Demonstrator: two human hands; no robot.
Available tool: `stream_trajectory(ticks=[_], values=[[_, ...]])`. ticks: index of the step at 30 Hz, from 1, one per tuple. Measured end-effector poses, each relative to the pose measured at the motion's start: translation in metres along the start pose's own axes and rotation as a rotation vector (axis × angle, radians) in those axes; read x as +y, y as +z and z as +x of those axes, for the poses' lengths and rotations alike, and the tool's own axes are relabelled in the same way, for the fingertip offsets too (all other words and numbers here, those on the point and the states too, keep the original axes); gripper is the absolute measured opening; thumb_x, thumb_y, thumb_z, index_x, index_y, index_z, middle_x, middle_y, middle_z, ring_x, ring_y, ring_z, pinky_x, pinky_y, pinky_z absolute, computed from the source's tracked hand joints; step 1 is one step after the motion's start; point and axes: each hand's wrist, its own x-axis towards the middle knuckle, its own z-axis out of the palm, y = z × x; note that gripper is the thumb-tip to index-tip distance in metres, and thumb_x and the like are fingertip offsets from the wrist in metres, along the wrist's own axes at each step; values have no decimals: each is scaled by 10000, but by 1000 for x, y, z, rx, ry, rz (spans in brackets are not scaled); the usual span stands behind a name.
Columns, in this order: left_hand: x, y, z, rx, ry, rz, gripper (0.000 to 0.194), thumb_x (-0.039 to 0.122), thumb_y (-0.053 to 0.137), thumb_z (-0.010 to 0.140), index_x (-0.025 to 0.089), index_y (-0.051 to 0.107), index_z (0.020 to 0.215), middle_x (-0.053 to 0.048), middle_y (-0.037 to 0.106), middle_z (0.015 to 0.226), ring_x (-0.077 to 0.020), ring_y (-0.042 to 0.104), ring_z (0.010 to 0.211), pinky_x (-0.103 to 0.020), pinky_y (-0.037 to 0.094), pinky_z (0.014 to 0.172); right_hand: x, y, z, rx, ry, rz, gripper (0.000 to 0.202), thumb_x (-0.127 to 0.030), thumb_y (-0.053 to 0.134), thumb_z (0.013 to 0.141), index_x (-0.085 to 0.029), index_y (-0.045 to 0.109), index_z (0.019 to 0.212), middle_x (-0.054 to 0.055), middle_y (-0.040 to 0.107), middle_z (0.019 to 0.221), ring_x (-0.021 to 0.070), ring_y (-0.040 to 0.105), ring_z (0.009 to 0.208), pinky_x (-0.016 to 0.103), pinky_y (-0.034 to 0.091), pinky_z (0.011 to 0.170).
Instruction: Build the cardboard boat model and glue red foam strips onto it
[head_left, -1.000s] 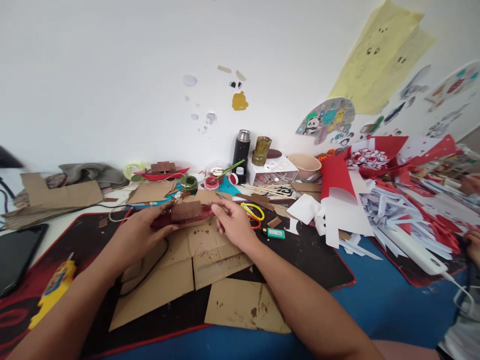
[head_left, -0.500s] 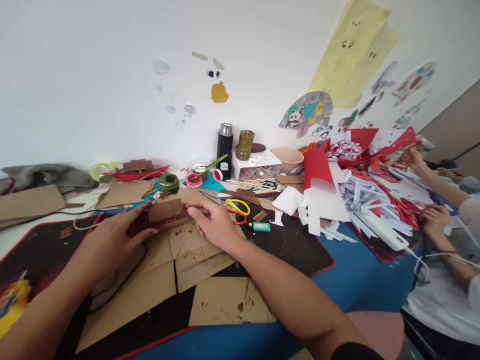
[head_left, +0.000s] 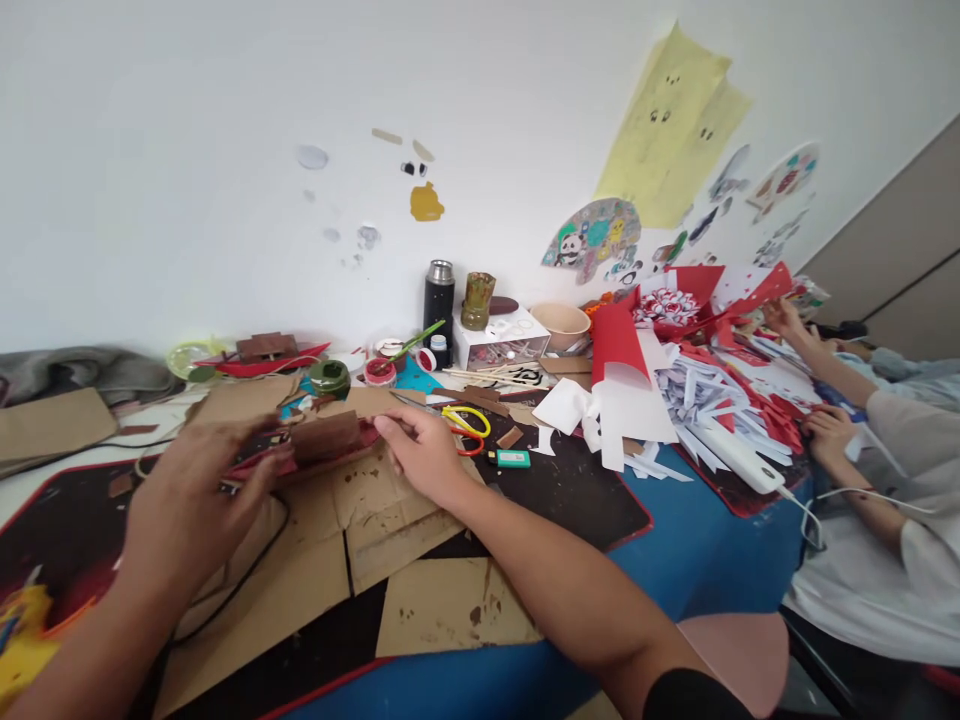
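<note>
Here's the red model boat (head_left: pixel 326 438) above the cardboard (head_left: pixel 300 550), long axis running left to right, between both hands. Right hand (head_left: pixel 426 455) reaches in palm down, thumb and forefinger pinching its right tip; left hand (head_left: pixel 180 490), blurred, arches around the left end, fingers parted, grip unclear.
</note>
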Motion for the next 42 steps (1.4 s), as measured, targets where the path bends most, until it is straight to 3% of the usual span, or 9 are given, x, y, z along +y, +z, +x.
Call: stream_trajectory(ticks=[3,7,10,13,20,27,36,39,42], values=[[28,14,-17,-105,259,-170,329,508,543,1085,288,783,1135,-81,861,1107,-309,790,1050,-464,626,979,-10,2,3,24,14,38,352,-550,675,1031,-210,763,1016,-61,544,581,130,496,490,255,398,504],[70,35,-41,-497,588,-301,291,409,647,1068,337,793,1309,-39,856,1247,-271,774,1191,-429,603,1083,-25,-4,3,16,-24,17,373,-566,664,1033,-213,779,1072,-58,549,596,132,518,506,251,423,518],[91,38,-50,-665,585,-244,583,439,836,936,351,708,1498,-64,769,1503,-348,690,1392,-534,552,1200,-29,-15,-2,12,-40,3,411,-611,680,1013,-212,777,1036,-57,547,581,129,503,492,252,417,516],[99,37,-52,-761,564,-242,676,422,891,880,337,700,1523,-89,710,1596,-388,658,1440,-599,525,1227,-29,-30,-12,24,-23,5,461,-662,711,985,-203,743,978,-73,527,536,115,452,447,249,379,494],[92,57,-71,-735,597,-319,796,544,874,864,401,624,1606,-103,666,1642,-417,606,1482,-644,470,1251,-30,-51,-37,2,67,0,480,-665,702,987,-189,753,1024,-81,535,526,106,440,424,232,341,466],[85,65,-63,-628,576,-218,507,497,804,946,388,761,1440,-75,798,1430,-389,686,1328,-572,533,1134,-23,-44,-48,-66,75,-2,422,-617,726,1004,-204,797,1051,-69,546,557,105,473,447,228,361,482],[87,70,-63,-586,570,-152,532,547,773,975,347,748,1468,-108,804,1406,-381,697,1290,-560,540,1104,-8,-39,-63,-73,125,-1,388,-597,724,1019,-215,785,1043,-73,539,525,115,471,443,233,366,484],[82,74,-65,-582,565,-177,469,581,757,981,391,778,1410,-81,796,1436,-377,691,1310,-549,531,1109,-10,-53,-60,-29,98,-38,375,-578,712,1030,-212,791,1041,-68,544,543,118,467,451,239,379,495],[75,79,-65,-573,568,-208,432,582,729,1001,417,784,1396,-57,777,1485,-357,679,1342,-519,513,1129,-15,-83,-55,57,88,-182,338,-525,683,1062,-215,797,1130,-57,589,592,133,504,471,250,406,510]])
